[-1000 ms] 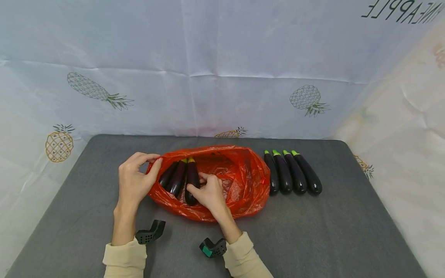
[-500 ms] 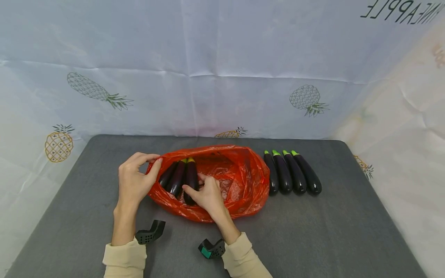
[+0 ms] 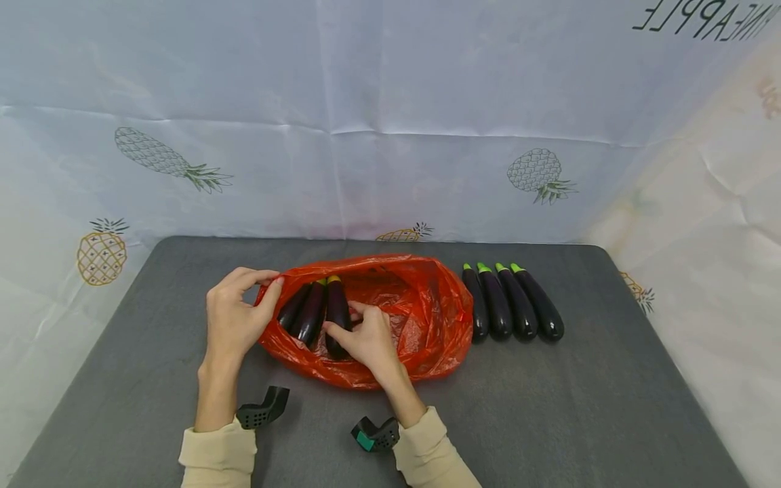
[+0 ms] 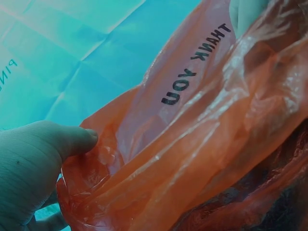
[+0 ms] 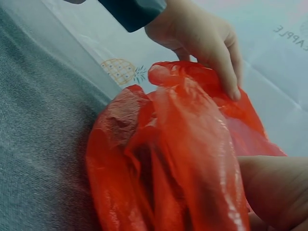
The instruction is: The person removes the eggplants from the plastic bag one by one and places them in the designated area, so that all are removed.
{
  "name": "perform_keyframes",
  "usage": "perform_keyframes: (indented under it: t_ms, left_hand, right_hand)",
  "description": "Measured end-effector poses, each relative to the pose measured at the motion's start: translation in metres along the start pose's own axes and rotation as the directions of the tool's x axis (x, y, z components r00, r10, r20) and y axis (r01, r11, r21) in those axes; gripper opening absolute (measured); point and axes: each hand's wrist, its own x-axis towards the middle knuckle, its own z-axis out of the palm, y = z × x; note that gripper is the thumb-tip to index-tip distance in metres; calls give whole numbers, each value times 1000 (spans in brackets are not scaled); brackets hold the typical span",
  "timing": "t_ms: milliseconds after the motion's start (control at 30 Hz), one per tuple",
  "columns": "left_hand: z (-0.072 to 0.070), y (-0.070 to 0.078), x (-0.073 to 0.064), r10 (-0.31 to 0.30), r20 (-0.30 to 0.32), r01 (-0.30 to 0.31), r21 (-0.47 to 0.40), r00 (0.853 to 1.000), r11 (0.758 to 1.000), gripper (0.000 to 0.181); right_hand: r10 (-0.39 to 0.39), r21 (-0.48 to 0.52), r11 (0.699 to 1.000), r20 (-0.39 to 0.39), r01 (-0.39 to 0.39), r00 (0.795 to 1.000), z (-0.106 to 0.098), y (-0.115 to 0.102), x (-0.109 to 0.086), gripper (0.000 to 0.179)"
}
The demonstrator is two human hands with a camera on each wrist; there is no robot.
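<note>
A red plastic bag [image 3: 436,339] lies with its mouth spread wide in the head view. My left hand [image 3: 234,315] pinches the left end of its rim between thumb and fingers; in the left wrist view the thumb [image 4: 72,139] lies on the thin film. Inside the bag, toward the left, are two eggplants [image 3: 309,315] side by side, partly covered by the rim. To their right is another eggplant [image 3: 337,305], held by my right hand [image 3: 371,342] with the thumb across its lower part and the fingers on its right side. The bag hides the right fingertips in the right wrist view.
A row of several eggplants [image 3: 517,305], green stem ends pointing away, lies just right of the bag on the grey table [image 3: 549,407]. A white cloth [image 3: 366,183] printed with pineapples hangs behind the table. Black wrist mounts [image 3: 264,407] jut inward from both sleeves.
The eggplant under my right hand shifted slightly left, then back right, with the thumb moving along. My left hand keeps the bag's rim in the same place.
</note>
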Motion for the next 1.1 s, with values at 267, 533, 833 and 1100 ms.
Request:
perform_keyframes:
  t_ms: [267, 533, 833, 1100]
  left_hand:
    - [0, 0, -1, -2, -2, 2, -3, 1000, 1000, 7]
    - [-1, 0, -1, -14, 3, 14, 1, 1000, 1000, 8]
    - [-1, 0, -1, -12, 4, 12, -3, 1000, 1000, 8]
    - [0, 1, -1, -9, 5, 9, 0, 1000, 1000, 8]
  right_hand:
    - [36, 26, 999, 46, -37, 998, -6, -6, -3, 63]
    - [23, 29, 999, 69, -25, 997, -10, -13, -7, 63]
    - [-23, 12, 1000, 59, 22, 998, -17, -19, -8, 56]
    - [-45, -11, 999, 67, 45, 997, -23, -20, -9, 52]
